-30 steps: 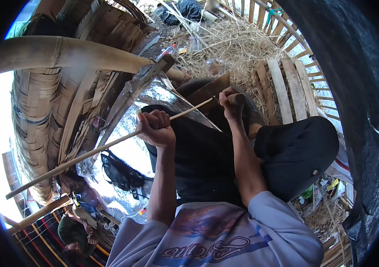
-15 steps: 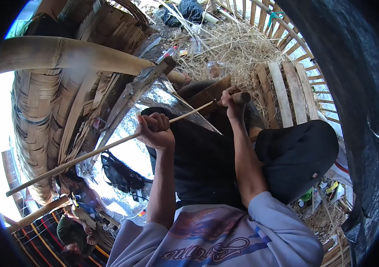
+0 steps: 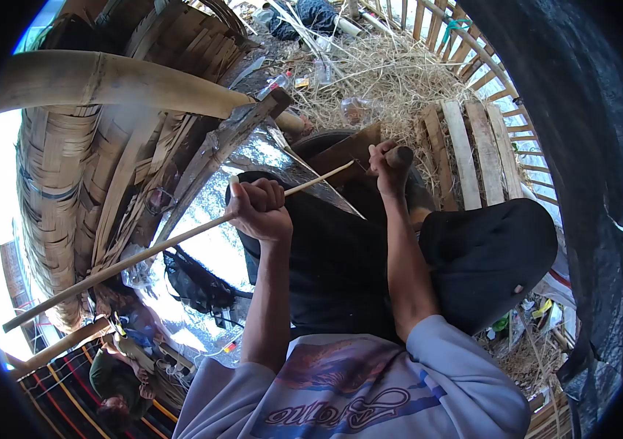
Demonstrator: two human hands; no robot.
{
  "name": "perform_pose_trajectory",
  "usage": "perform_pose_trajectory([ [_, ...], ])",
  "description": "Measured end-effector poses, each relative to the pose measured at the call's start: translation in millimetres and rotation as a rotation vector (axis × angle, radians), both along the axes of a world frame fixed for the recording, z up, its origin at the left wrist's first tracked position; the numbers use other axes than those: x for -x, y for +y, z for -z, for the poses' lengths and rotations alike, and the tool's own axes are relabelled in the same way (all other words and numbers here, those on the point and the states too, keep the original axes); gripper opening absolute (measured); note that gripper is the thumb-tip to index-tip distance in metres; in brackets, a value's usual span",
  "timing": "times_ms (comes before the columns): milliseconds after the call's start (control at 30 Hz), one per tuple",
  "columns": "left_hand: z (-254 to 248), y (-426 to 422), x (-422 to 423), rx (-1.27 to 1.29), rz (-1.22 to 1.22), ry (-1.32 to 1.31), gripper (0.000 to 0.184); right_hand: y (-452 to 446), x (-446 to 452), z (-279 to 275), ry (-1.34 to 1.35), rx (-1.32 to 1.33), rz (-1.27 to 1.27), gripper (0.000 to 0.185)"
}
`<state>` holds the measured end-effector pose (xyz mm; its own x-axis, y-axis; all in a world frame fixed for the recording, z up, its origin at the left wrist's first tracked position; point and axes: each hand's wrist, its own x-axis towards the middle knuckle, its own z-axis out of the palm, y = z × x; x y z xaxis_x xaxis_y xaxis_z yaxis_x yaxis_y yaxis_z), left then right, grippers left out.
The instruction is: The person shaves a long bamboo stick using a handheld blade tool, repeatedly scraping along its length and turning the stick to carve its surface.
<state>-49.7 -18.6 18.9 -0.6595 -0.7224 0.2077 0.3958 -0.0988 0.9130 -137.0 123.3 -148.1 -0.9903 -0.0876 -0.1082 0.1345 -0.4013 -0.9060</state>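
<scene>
My left hand wraps tightly round a slender wooden rod — likely light and stiff, best held mid-length — while beyond that grip my right hand clasps a wooden-handled tool.

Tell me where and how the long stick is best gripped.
Probably around the long stick, forward of its middle, short of its pale tip, with a wrapped fist from the wearer's body side, as the left hand does. It is slim and slants across the view; that hold leaves the tip clear, near the right hand.
</scene>
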Motion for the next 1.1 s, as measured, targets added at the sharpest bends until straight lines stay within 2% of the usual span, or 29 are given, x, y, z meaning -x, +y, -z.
perform_pose_trajectory([
  [100,-1.6,2.3,-3.8,-0.02,-0.05,-0.029,0.05,-3.2,-9.6,-1.1,0.031,-0.073,0.041,0.018],
  [133,-1.5,3.8,-7.6,-0.012,-0.039,-0.027,0.05,-3.8,-13.1,-6.8,0.212,-0.126,0.032,0.019],
  [167,-0.8,3.3,-0.7,0.004,-0.024,0.005,0.05,-0.5,-5.7,-8.2,0.229,-0.128,0.044,0.019],
  [233,-0.7,0.8,2.0,-0.003,-0.026,0.015,0.05,1.2,-3.5,-9.6,0.046,-0.115,0.027,0.019],
  [267,-0.4,-0.6,-1.1,-0.013,-0.032,0.008,0.05,3.3,-3.5,-8.6,-0.02,0.024,0.029,0.018],
  [367,-2.5,1.0,-2.1,-0.028,-0.043,-0.011,0.05,2.1,-6.3,3.5,0.042,0.105,0.078,0.017],
  [533,0.7,-5.9,-6.1,0.016,-0.053,-0.017,0.05,1.5,-3.0,-10.3,-0.05,0.193,0.061,0.016],
  [600,2.8,-3.7,-14.6,0.023,-0.069,-0.041,0.05,-2.8,-14.4,-1.6,0.181,-0.127,0.061,0.017],
  [733,2.2,-3.4,-9.6,-0.012,-0.039,-0.026,0.051,-2.3,-6.0,-8.9,0.051,-0.164,-0.021,0.019],
  [867,0.7,-1.8,-11.7,-0.011,-0.027,-0.018,0.05,1.8,-6.5,-5.0,0.115,-0.045,-0.021,0.019],
  [967,0.9,-4.6,-7.0,-0.006,-0.009,0.007,0.05,1.7,-2.4,-9.6,-0.05,-0.043,-0.005,0.017],
  [1000,-0.7,-5.4,-6.3,-0.023,-0.017,0.007,0.051,2.7,-2.0,-11.1,-0.017,0.104,0.014,0.017],
  [1100,1.3,-8.9,-13.0,-0.057,-0.018,-0.002,0.05,-0.9,-10.5,0.5,0.039,0.095,0.021,0.018],
])
